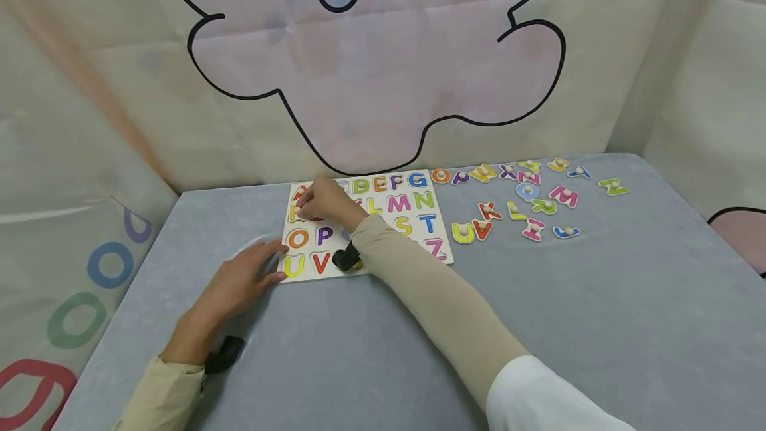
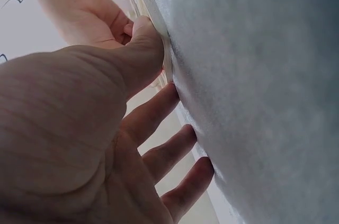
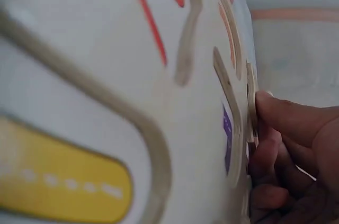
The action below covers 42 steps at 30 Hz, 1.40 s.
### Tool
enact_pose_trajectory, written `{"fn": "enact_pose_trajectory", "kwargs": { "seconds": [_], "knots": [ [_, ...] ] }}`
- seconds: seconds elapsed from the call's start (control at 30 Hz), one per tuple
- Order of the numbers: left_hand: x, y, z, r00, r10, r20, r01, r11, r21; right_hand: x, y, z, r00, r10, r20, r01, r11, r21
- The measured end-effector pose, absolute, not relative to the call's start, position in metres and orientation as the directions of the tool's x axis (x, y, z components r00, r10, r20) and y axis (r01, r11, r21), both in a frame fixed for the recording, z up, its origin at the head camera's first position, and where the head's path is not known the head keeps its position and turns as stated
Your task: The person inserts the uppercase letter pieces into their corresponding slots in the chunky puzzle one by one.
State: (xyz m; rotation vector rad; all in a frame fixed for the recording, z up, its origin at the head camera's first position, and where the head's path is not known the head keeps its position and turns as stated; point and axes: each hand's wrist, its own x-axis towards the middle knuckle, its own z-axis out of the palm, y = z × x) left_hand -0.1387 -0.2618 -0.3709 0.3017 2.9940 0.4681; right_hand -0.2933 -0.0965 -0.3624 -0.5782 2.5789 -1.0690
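A white wooden alphabet board (image 1: 309, 251) with printed, coloured letter recesses lies on the grey table. Over its upper left part, my right hand (image 1: 329, 203) pinches a thin wooden letter piece (image 3: 252, 102) by thumb and fingers at the board's surface. Which letter it is cannot be seen. My left hand (image 1: 239, 285) rests at the board's left edge. In the left wrist view its thumb (image 2: 145, 49) touches the board's rim while the other fingertips rest on the cloth. The right forearm hides part of the lower rows.
Right of the board lie several loose knobbed letters, among them a yellow U (image 1: 463, 233), a red V (image 1: 482, 229), a pink M (image 1: 564, 196) and an orange O (image 1: 441, 176). The table (image 1: 568, 318) meets a printed fabric wall (image 1: 467, 85) behind.
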Motion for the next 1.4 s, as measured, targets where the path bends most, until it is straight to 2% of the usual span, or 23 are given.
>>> {"fn": "enact_pose_trajectory", "kwargs": {
  "seconds": [0.2,0.33,0.5,0.7,0.97,1.13,1.4],
  "knots": [
    [-0.137,-0.262,-0.371,-0.973,0.227,-0.042,0.203,0.928,0.313,-0.294,-0.096,-0.368,-0.861,-0.495,-0.115,-0.292,0.667,-0.685],
    [-0.138,-0.261,-0.371,-0.971,0.237,-0.035,0.215,0.925,0.315,-0.293,-0.095,-0.369,-0.882,-0.461,-0.1,-0.293,0.701,-0.65],
    [-0.14,-0.258,-0.372,-0.97,0.24,-0.039,0.216,0.924,0.315,-0.293,-0.09,-0.371,-0.904,-0.419,-0.081,-0.258,0.688,-0.679],
    [-0.14,-0.256,-0.374,-0.971,0.234,-0.054,0.205,0.925,0.319,-0.295,-0.071,-0.368,-0.869,-0.485,-0.102,-0.256,0.615,-0.746],
    [-0.139,-0.261,-0.373,-0.973,0.225,-0.054,0.199,0.931,0.306,-0.289,-0.022,-0.346,-0.843,-0.517,-0.151,-0.255,0.631,-0.733],
    [-0.138,-0.264,-0.374,-0.973,0.224,-0.044,0.2,0.929,0.311,-0.283,0.02,-0.336,-0.839,-0.536,-0.093,-0.325,0.632,-0.703],
    [-0.139,-0.262,-0.375,-0.973,0.226,-0.05,0.199,0.929,0.312,-0.279,0.103,-0.327,-0.882,-0.467,-0.071,-0.302,0.673,-0.675]
  ]
}}
